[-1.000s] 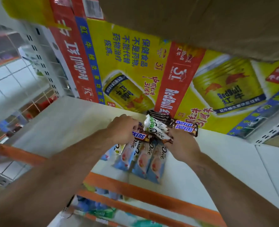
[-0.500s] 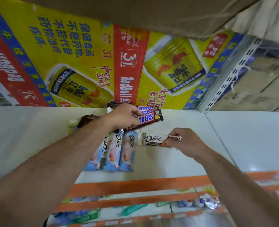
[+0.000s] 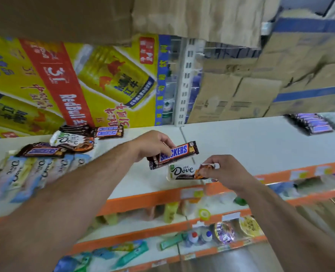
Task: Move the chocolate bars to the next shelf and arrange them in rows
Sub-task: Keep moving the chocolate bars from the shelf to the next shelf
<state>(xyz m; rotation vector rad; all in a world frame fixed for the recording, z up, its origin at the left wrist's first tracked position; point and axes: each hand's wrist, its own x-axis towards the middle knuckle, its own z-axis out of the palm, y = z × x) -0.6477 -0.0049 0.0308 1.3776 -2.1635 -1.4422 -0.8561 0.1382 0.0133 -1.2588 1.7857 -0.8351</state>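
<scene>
Your left hand grips one Snickers bar along its upper edge, label up, so it can be set down flat. Your right hand pinches the Dove bar at its right end, leaving the body free to align. Both bars are at the seam between the two shelves. The unsorted pile lies on the left shelf. A Snickers row at the back of the next shelf likely marks the destination
</scene>
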